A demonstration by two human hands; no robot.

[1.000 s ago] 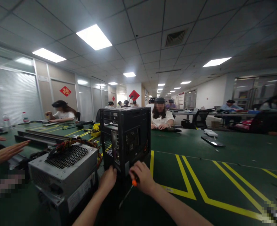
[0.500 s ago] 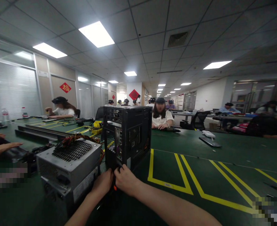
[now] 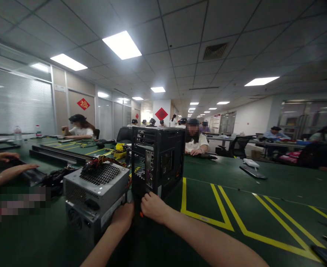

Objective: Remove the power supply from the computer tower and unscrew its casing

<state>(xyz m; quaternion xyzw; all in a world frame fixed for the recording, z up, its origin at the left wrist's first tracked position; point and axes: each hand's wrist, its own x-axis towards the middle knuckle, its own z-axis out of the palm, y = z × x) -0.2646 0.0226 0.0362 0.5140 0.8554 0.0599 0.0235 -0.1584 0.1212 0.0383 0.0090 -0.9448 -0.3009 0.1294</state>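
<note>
A black computer case (image 3: 159, 163) stands upright on the green table, its rear ports and a meshed side towards me. Low at its near edge, my right hand (image 3: 153, 208) is closed in a fist, with a small orange-red end showing below it; the rest of that object is hidden. To the left sit two grey power supplies (image 3: 96, 185), one stacked on the other, with bundled coloured wires (image 3: 103, 163) on top. My left hand (image 3: 123, 216) is beside the right face of the stack, apart from my right hand. Its fingers are mostly hidden, and I cannot tell if it touches the stack.
Another person's hands (image 3: 18, 170) hold a dark panel (image 3: 29, 172) at the left, near black cables (image 3: 59, 180). Long black rails (image 3: 59, 155) lie behind the power supplies. A person (image 3: 195, 142) sits across the table. Yellow tape (image 3: 208, 218) and a phone (image 3: 252, 172) are at right.
The whole view has shifted, so things appear farther right. My left hand has drawn away from my right hand, towards the power supplies. My right fist stays low by the case.
</note>
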